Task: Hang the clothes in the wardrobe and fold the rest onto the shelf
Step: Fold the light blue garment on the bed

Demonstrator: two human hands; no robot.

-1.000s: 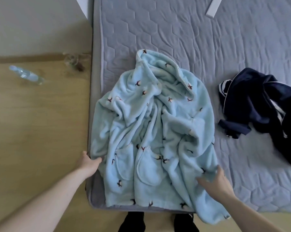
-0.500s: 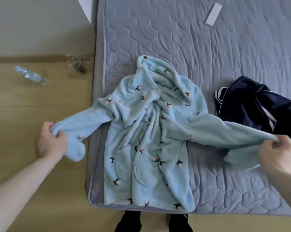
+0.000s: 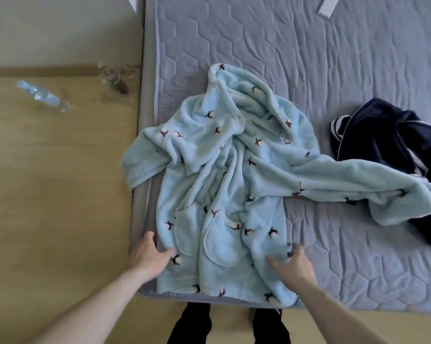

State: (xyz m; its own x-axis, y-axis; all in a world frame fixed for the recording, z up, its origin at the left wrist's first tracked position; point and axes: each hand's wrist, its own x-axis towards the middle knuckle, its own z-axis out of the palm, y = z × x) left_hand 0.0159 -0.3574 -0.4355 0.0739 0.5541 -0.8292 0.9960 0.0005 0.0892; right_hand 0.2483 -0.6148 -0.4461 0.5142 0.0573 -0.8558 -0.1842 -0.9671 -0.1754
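Now | both hands flat, fingers loose on robe [image 3: 224,194] hem: left hand [image 3: 151,256], right hand [image 3: 292,265] | mattress [image 3: 333,70] edge near.

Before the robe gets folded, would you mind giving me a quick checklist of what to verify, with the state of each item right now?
1. Light blue robe lies on the mattress: ok.
2. Body smoothed flat: not ok, heavily wrinkled.
3. Left sleeve on the bed: not ok, it hangs over the edge.
4. Right sleeve clear of the navy garment: not ok, its cuff overlaps it.
5. Left hand and right hand at the lower edges: ok.
6. Firm grip: cannot tell.
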